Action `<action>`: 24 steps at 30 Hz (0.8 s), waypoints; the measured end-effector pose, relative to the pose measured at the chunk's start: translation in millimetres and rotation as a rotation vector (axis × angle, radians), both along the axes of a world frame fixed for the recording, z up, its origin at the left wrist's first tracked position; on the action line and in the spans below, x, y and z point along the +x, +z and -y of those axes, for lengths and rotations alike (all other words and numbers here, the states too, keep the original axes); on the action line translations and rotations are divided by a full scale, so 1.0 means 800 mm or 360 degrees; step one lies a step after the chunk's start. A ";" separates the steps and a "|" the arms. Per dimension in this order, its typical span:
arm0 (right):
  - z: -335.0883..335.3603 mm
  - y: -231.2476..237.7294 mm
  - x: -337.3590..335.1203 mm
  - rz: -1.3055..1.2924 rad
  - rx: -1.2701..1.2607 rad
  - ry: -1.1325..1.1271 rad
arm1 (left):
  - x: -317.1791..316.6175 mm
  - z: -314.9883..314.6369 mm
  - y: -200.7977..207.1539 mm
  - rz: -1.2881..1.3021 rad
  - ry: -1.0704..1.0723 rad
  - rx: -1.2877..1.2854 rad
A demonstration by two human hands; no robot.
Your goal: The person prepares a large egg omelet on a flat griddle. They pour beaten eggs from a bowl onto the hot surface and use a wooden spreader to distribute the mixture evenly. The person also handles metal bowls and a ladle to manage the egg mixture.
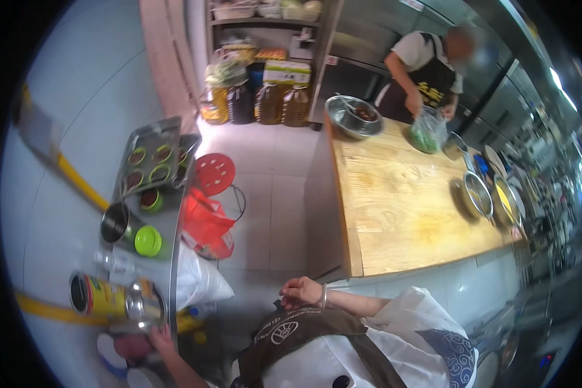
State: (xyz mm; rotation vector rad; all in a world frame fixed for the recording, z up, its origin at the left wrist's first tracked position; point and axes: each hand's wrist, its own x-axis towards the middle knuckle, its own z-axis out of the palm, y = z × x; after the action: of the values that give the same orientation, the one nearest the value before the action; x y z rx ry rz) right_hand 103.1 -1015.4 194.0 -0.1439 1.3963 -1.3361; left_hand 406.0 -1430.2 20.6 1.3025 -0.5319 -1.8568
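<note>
Cups of green plastic with dark filling [160, 173] sit on the grey metal tray [155, 137], apparently done, while I judge the stacked bright green plastic cups [149, 240] left unfilled; my left hand [163, 339] touches the shiny round metal bowl [143, 301] on the desk [165, 223], grip unclear, and my right hand [301, 293] curls loosely, empty.

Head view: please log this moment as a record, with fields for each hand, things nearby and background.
Left hand: at the edge of a shiny metal container; grip unclear
Right hand: before the dark brown apron; nothing visibly held
Nearby: yellow cylindrical can, bright green round container
Background: co-worker with a clear plastic bag at a pale wooden table
</note>
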 end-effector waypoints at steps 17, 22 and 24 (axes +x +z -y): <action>0.207 -0.014 0.016 -0.1214 -0.0255 0.0683 | -0.077 -0.252 0.162 -0.0104 -0.0386 -0.0263; 0.230 -0.053 0.020 -0.0911 -0.0490 0.0731 | -0.080 -0.276 0.161 -0.0160 -0.0376 -0.0145; 0.221 -0.048 0.021 -0.0630 -0.0300 0.0668 | -0.078 -0.278 0.160 -0.0192 -0.0407 -0.0132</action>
State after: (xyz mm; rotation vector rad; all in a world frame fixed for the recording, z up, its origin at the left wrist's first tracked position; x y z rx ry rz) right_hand 120.2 -1192.6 155.6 -0.8199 1.4564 -1.1158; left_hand 343.4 -1208.0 148.5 1.1011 -0.7304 -2.0830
